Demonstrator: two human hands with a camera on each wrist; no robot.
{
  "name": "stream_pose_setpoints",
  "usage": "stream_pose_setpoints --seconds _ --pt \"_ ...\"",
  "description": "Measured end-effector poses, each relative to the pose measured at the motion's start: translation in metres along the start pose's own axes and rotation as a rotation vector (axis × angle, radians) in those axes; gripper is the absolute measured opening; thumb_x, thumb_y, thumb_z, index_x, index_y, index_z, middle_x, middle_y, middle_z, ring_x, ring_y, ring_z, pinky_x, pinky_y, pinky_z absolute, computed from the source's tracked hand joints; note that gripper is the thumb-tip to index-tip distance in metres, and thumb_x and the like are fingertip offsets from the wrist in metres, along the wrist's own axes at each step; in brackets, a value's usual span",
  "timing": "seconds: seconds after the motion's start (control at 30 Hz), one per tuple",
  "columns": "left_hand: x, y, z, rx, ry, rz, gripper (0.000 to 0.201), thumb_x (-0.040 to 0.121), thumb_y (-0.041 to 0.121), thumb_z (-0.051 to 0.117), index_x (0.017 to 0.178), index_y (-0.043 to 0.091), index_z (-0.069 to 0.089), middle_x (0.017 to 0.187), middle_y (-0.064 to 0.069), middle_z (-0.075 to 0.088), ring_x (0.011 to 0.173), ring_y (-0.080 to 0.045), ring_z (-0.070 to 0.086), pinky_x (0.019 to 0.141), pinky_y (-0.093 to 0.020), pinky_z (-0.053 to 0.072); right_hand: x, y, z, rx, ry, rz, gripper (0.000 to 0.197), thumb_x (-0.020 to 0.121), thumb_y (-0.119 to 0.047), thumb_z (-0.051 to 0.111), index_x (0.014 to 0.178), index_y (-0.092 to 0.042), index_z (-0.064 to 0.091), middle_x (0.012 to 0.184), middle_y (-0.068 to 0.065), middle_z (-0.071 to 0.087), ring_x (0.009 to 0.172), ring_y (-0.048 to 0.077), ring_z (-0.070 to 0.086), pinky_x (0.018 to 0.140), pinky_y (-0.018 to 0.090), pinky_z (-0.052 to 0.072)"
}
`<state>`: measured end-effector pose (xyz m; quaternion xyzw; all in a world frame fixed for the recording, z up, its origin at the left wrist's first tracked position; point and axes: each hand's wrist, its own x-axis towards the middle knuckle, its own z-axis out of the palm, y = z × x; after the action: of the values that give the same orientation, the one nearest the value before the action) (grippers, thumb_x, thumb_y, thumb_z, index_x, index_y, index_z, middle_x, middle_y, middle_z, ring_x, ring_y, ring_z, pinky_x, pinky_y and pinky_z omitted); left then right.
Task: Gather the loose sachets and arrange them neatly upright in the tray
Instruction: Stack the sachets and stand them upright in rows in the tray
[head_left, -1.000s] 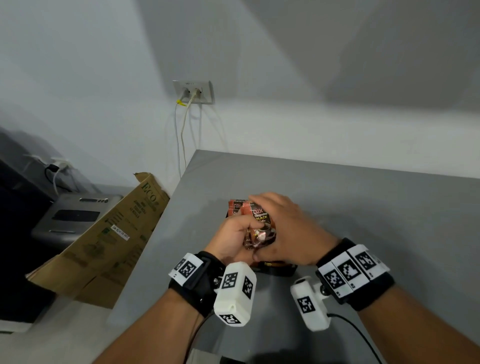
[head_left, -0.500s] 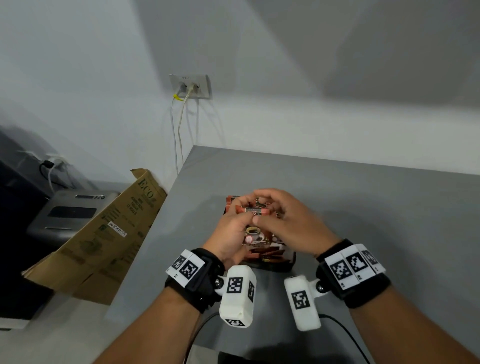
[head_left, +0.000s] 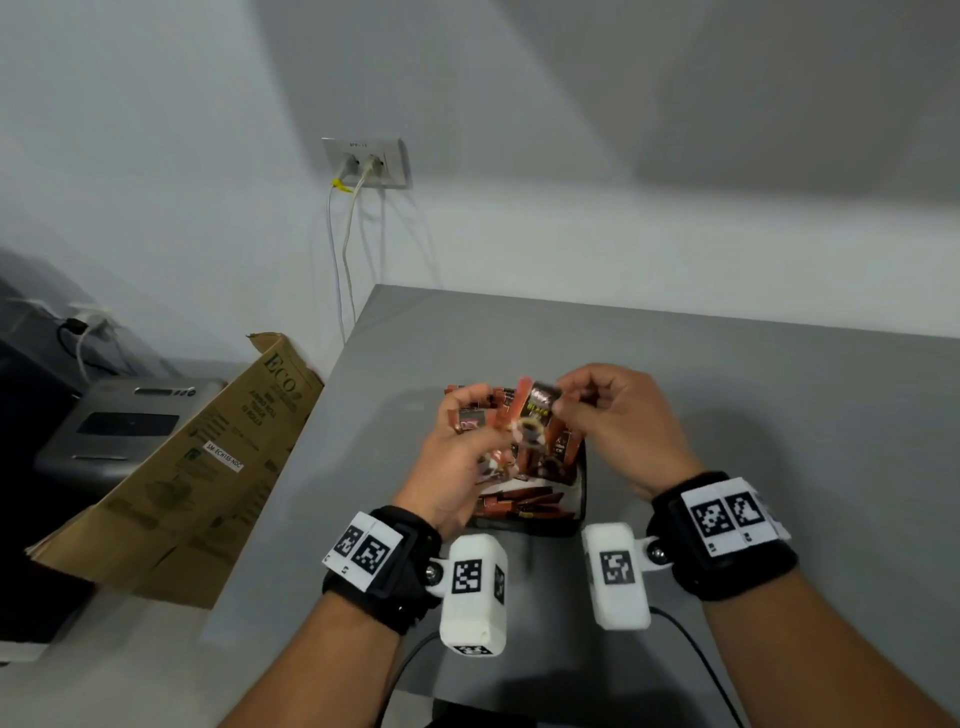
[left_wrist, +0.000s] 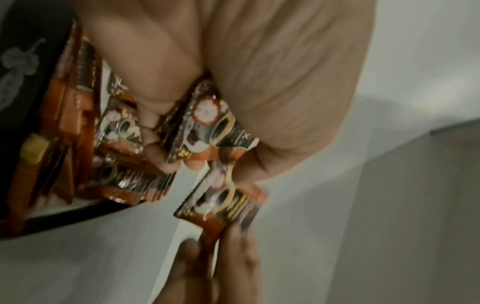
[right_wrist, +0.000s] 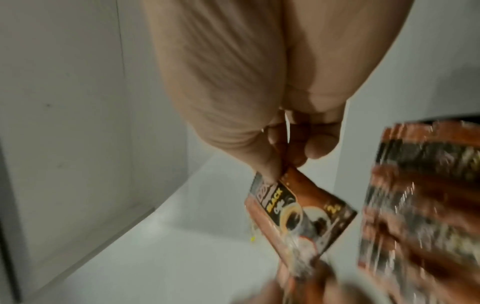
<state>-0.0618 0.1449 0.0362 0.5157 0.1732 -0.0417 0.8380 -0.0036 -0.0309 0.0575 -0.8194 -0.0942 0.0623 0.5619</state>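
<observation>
A black tray (head_left: 524, 529) on the grey table holds several orange-and-black coffee sachets, some upright, some lying flat. Just above it my left hand (head_left: 457, 447) grips a small bundle of sachets (head_left: 470, 421); the left wrist view shows that bundle (left_wrist: 207, 127) between thumb and fingers. My right hand (head_left: 602, 410) pinches the top edge of a single sachet (head_left: 537, 410) beside the bundle. In the right wrist view this sachet (right_wrist: 298, 207) hangs from thumb and forefinger, with the blurred bundle (right_wrist: 420, 195) to its right. The tray's floor is mostly hidden.
The grey table (head_left: 727, 415) stands against a white wall. A cardboard box (head_left: 208, 457) leans at the table's left edge beside a grey printer (head_left: 124, 426). Cables hang from a wall socket (head_left: 366, 163). A black cable (head_left: 696, 654) runs along the near edge.
Both hands were clasped round the bundle over the tray. They have since drawn apart, and my right hand now pinches one sachet separate from the bundle in my left.
</observation>
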Motion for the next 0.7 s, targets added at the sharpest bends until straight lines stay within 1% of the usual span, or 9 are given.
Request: stream_pose_setpoints --seconds 0.07,0.1,0.2,0.23,0.3,0.4,0.47,0.57,0.7 --pt "0.002 0.005 -0.015 -0.029 0.046 -0.017 0.054 0.081 -0.013 0.056 0.126 0.017 0.053 0.094 -0.014 0.064 0.065 -0.022 0.060 0.060 -0.036 0.050 0.009 0.009 -0.011 -0.078 0.052 0.015 0.016 0.084 -0.008 0.073 0.079 -0.023 0.072 0.076 -0.007 0.074 0.072 0.011 0.068 0.072 0.036 0.058" --pt "0.002 0.006 -0.022 -0.036 0.058 -0.020 0.052 0.084 -0.014 0.053 0.126 0.016 0.053 0.091 -0.013 0.063 0.064 -0.022 0.059 0.061 -0.037 0.049 0.013 0.015 -0.013 -0.158 0.049 0.013 0.016 0.084 -0.009 0.073 0.078 -0.024 0.072 0.074 -0.008 0.073 0.071 0.008 0.068 0.071 0.031 0.057" --pt "0.003 0.006 -0.036 -0.017 0.095 -0.029 0.045 0.086 -0.012 0.050 0.120 0.018 0.056 0.084 -0.008 0.067 0.062 -0.021 0.060 0.066 -0.038 0.048 0.023 0.031 -0.011 -0.397 -0.044 0.012 0.018 0.085 -0.009 0.071 0.080 -0.026 0.070 0.075 -0.013 0.069 0.071 -0.001 0.063 0.065 0.007 0.043" --pt "0.002 0.005 -0.038 -0.012 0.100 -0.035 0.045 0.087 -0.012 0.050 0.119 0.019 0.056 0.084 -0.008 0.068 0.063 -0.021 0.061 0.068 -0.039 0.048 0.025 0.036 -0.008 -0.459 -0.100 0.027 0.017 0.087 -0.009 0.069 0.084 -0.025 0.070 0.077 -0.014 0.067 0.072 -0.003 0.061 0.062 0.003 0.039" --pt "0.003 0.003 -0.040 -0.012 0.103 -0.042 0.045 0.086 -0.013 0.048 0.118 0.017 0.056 0.083 -0.010 0.069 0.063 -0.023 0.061 0.068 -0.040 0.048 0.027 0.045 -0.003 -0.559 -0.189 0.062 0.016 0.090 -0.009 0.065 0.092 -0.022 0.073 0.082 -0.011 0.066 0.075 0.001 0.061 0.062 0.004 0.037" --pt "0.004 0.001 -0.042 -0.023 0.104 -0.047 0.045 0.085 -0.015 0.046 0.118 0.014 0.055 0.082 -0.014 0.069 0.062 -0.025 0.061 0.064 -0.038 0.051 0.030 0.057 0.004 -0.642 -0.252 0.098 0.019 0.090 -0.007 0.061 0.095 -0.020 0.074 0.091 -0.005 0.069 0.083 0.011 0.064 0.068 0.014 0.041" --pt "0.005 0.002 -0.042 -0.032 0.104 -0.052 0.043 0.085 -0.016 0.045 0.115 0.013 0.055 0.084 -0.016 0.069 0.062 -0.027 0.061 0.061 -0.038 0.052 0.031 0.062 0.009 -0.661 -0.248 0.108 0.021 0.089 -0.006 0.060 0.095 -0.019 0.075 0.094 -0.002 0.069 0.086 0.014 0.064 0.074 0.019 0.044" --pt "0.007 0.002 -0.043 0.008 0.122 -0.053 0.041 0.085 -0.016 0.045 0.112 0.012 0.055 0.095 -0.019 0.068 0.062 -0.030 0.061 0.059 -0.038 0.053 0.032 0.068 0.016 -0.697 -0.198 0.089 0.019 0.088 -0.007 0.062 0.097 -0.017 0.075 0.099 0.000 0.070 0.088 0.016 0.064 0.079 0.023 0.048" --pt "0.013 -0.002 -0.045 0.117 0.138 -0.052 0.045 0.080 -0.018 0.051 0.112 0.014 0.054 0.106 -0.022 0.067 0.069 -0.033 0.067 0.080 -0.051 0.051 0.028 0.075 0.023 -0.751 -0.154 0.058 0.012 0.088 -0.012 0.065 0.097 -0.017 0.071 0.103 0.001 0.060 0.101 0.019 0.056 0.089 0.029 0.048"
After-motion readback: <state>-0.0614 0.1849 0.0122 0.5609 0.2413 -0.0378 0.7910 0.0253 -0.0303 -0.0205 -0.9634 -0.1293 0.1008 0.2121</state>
